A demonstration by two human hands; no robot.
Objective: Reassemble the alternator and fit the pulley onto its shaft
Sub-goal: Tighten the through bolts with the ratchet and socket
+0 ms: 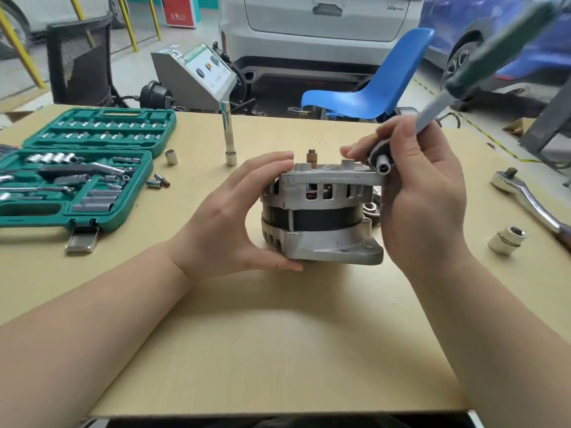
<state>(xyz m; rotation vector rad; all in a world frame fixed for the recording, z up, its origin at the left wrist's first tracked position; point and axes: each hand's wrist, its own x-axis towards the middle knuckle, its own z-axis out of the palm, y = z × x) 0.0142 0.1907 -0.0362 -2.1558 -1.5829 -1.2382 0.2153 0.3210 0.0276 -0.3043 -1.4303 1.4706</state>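
While the housing halves sit joined: the alternator [319, 211] stands mid-bench [278, 350].
Left hand [234, 214]: fingers cup the alternator's left side.
Right hand [423, 193]: fingers grip a ratchet [482, 72] above the alternator's right edge.
Left to do: tightening, probably; pulley not identifiable.

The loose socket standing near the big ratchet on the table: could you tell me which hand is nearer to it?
Right. The right hand, gripping a green-handled ratchet at the alternator, is just left of the socket; the left hand holds the alternator's far side.

Head view, looking down, close over table [278, 350]
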